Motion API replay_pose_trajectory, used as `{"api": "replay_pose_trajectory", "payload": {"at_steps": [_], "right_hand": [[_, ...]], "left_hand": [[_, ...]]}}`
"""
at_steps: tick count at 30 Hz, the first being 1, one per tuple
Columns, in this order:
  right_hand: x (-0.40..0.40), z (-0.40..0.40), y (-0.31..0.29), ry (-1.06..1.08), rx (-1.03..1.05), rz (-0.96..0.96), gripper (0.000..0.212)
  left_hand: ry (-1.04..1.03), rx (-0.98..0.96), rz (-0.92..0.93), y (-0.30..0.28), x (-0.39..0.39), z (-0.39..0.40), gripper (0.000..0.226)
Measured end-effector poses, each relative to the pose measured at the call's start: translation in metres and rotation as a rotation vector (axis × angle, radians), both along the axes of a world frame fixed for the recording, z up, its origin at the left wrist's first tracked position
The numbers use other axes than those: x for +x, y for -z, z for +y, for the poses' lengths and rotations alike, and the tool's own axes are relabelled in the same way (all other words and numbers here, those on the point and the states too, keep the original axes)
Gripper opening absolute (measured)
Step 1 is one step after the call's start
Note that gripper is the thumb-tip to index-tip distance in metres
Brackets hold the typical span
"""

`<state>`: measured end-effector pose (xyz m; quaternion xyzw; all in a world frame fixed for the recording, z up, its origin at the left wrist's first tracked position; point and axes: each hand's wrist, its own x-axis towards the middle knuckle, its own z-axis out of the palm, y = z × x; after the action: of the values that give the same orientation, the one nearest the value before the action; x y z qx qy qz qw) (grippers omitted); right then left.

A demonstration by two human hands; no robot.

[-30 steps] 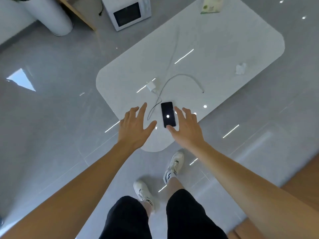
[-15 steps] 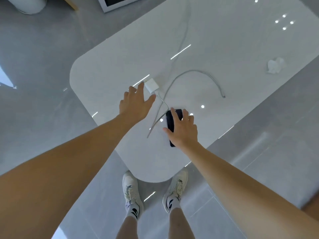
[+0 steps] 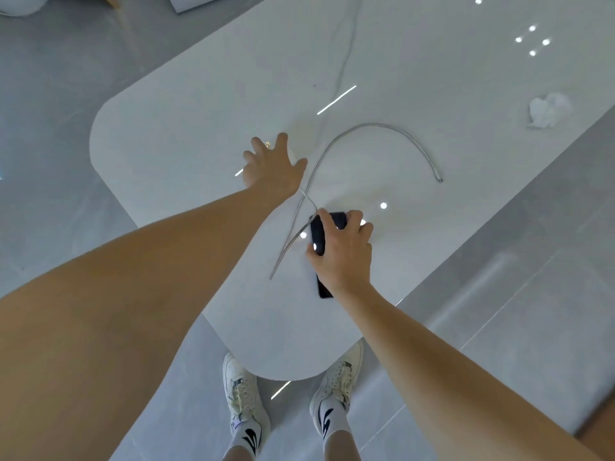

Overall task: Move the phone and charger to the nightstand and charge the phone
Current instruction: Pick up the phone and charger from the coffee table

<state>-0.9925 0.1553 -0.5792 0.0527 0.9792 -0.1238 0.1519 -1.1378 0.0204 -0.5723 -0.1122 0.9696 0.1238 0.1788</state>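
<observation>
A black phone (image 3: 318, 232) lies near the front edge of the white table (image 3: 186, 128). My right hand (image 3: 342, 257) is clasped over it, thumb on its left edge and fingers over its top and right edge. My left hand (image 3: 271, 168) rests over the white charger plug (image 3: 293, 155) with fingers spread; only a sliver of the plug shows beside the thumb. The grey charging cable (image 3: 382, 125) runs from under my left hand, passes the phone, and loops in an arc to a free end at the right.
A crumpled white tissue (image 3: 547, 109) lies at the table's right edge. A second thin cord (image 3: 346, 51) runs toward the far side. A white microwave (image 3: 196, 0) stands on the grey floor beyond. My feet in white shoes (image 3: 244, 400) stand at the table's rounded near end.
I have stepped closer to the table. My left hand moved forward and now covers the charger plug. My right hand closed further around the phone.
</observation>
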Motion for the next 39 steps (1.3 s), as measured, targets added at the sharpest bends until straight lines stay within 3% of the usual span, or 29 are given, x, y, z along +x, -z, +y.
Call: {"api": "replay_pose_trajectory", "payload": {"at_steps": [9, 17, 20, 22, 32, 39], "right_hand": [[-0.003, 0.008, 0.001, 0.084, -0.226, -0.041, 0.067], [-0.015, 0.018, -0.057, 0.146, -0.311, -0.039, 0.07], [-0.02, 0.016, -0.103, 0.143, -0.334, -0.037, 0.07], [-0.021, 0.015, -0.137, 0.137, -0.362, -0.029, 0.069], [-0.014, -0.02, -0.321, 0.053, -0.486, -0.001, 0.065], [0.007, -0.054, -0.424, -0.227, -0.547, 0.054, 0.066]], "left_hand": [[-0.033, 0.042, 0.05, 0.003, 0.0, 0.006, 0.052], [-0.122, 0.57, 0.076, -0.047, 0.027, -0.022, 0.046], [-0.287, 0.845, 0.034, -0.093, 0.042, -0.032, 0.044], [-0.348, 0.915, 0.02, -0.129, 0.056, -0.033, 0.041], [-0.447, 0.975, 0.13, -0.353, 0.125, -0.062, 0.01], [-0.611, 0.87, 0.31, -0.462, 0.196, -0.083, 0.02]]}}
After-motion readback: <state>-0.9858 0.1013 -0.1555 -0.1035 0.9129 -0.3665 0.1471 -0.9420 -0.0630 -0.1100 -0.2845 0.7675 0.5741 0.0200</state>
